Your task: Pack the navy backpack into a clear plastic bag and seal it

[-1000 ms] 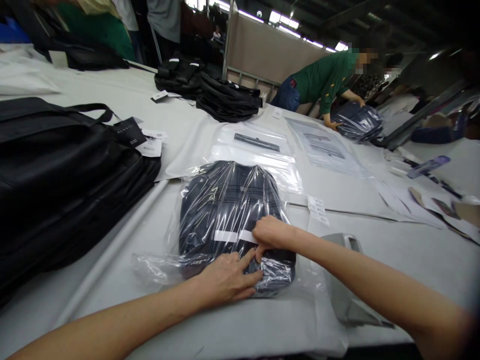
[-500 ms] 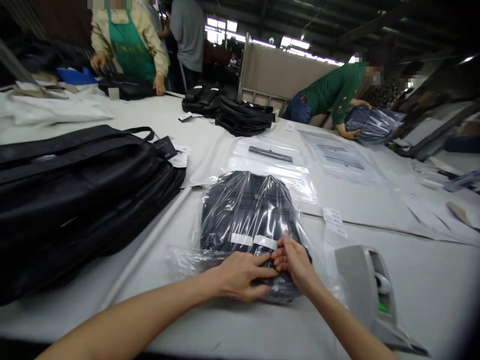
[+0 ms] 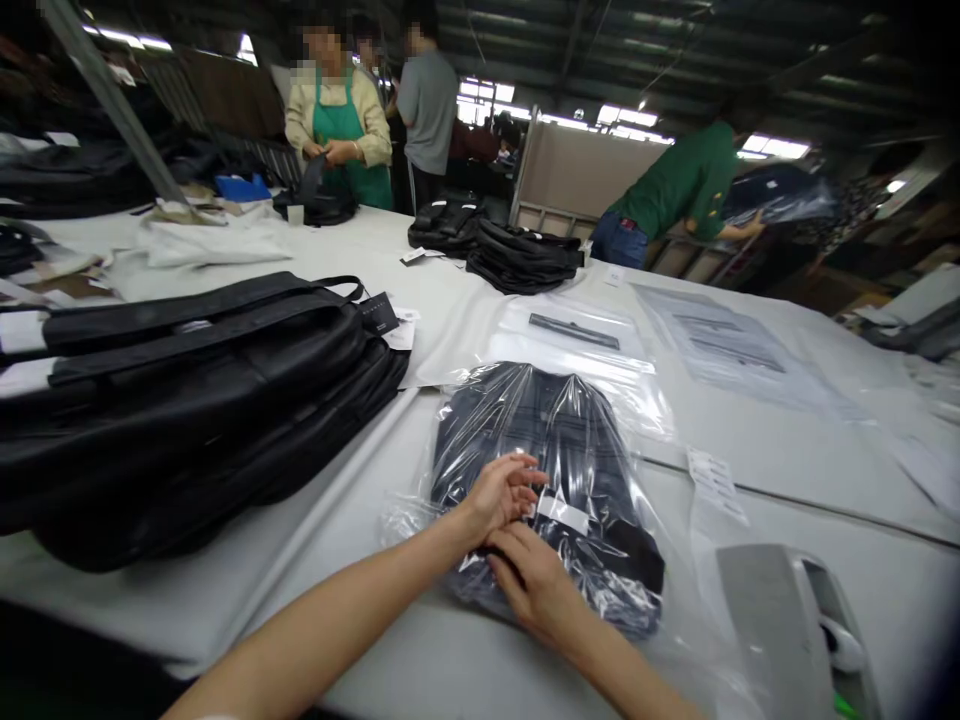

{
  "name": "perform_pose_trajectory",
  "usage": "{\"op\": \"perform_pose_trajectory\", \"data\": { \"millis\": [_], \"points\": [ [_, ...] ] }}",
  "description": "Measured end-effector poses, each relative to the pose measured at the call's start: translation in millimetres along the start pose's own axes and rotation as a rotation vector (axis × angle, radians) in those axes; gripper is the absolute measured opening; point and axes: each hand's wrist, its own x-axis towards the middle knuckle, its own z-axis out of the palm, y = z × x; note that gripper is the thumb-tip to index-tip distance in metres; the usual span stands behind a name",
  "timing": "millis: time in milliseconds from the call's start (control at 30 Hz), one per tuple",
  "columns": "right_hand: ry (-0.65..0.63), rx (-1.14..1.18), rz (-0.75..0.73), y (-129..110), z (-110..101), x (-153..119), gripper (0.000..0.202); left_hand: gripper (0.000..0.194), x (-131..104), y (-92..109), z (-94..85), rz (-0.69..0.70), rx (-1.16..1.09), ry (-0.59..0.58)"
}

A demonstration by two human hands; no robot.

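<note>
A dark bag sealed in a clear plastic sleeve [image 3: 555, 450] lies on the white table [image 3: 787, 470] in front of me. My left hand [image 3: 501, 492] rests on its near left part with fingers spread, tips beside a strip of white tape [image 3: 562, 513]. My right hand [image 3: 529, 582] lies flat on the near edge of the sleeve, just below the left hand. Neither hand grips anything.
A stack of black bags [image 3: 180, 400] fills the left. A grey tape dispenser [image 3: 795, 630] stands at the near right. Flat plastic sleeves [image 3: 577, 335] and more black bags [image 3: 517, 258] lie farther back. Several people work at the far and right edges.
The view has swung left and up. My hands have slid from the tape's right end; the left now sits above the right on the sleeve.
</note>
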Motion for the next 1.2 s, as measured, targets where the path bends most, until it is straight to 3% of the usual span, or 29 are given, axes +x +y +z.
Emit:
{"op": "perform_pose_trajectory", "data": {
  "millis": [100,200,267,333,433,500,600,833,933,1000,1067,1133,1200],
  "points": [
    [-0.045,-0.075,0.013,1.1,-1.6,-1.7,0.026,0.028,-36.9,30.5,-3.8,0.279,0.149,0.096],
    [-0.066,-0.138,0.008,-3.1,-4.0,-2.3,0.024,0.021,-89.4,36.3,-20.5,0.782,0.771,0.318],
    [-0.072,-0.144,0.003,-5.1,-4.4,-1.7,0.023,0.023,-116.8,19.5,-37.0,0.978,1.305,0.155],
    [-0.069,-0.143,0.000,-5.9,-4.1,-0.8,0.025,0.043,-130.4,-6.4,-54.2,0.942,1.728,0.010],
    [-0.062,-0.144,0.006,-6.9,-3.4,0.2,0.030,0.073,-130.1,-39.5,-74.1,0.782,1.998,0.074],
    [-0.057,-0.133,0.021,-8.2,-3.5,0.5,0.032,0.082,-125.5,-49.3,-80.8,0.742,2.010,0.137],
    [-0.055,-0.116,0.037,-9.9,-4.6,0.2,0.033,0.087,-122.6,-49.4,-82.7,0.720,1.974,0.138],
    [0.036,-0.060,0.038,-2.0,2.9,1.9,0.031,0.079,-122.6,-50.9,-81.5,0.779,1.890,0.182],
    [0.080,0.047,0.124,-5.3,-3.2,7.4,0.032,0.073,-121.2,-53.6,-82.4,0.784,1.898,0.203],
    [0.116,0.125,0.209,-11.2,-27.5,4.6,0.034,0.070,-121.2,-53.8,-83.0,0.787,1.904,0.194],
    [0.248,0.156,0.284,-14.0,-72.4,-12.2,0.038,0.068,-121.4,-54.0,-84.8,0.803,1.898,0.185],
    [0.492,0.111,0.396,-11.0,-130.4,-48.2,0.044,0.064,-118.6,-55.9,-90.1,0.842,1.873,0.185],
    [0.748,0.017,0.624,-5.5,-185.3,-101.5,0.051,0.057,-109.9,-60.1,-99.6,0.889,1.832,0.177]
  ]
}}
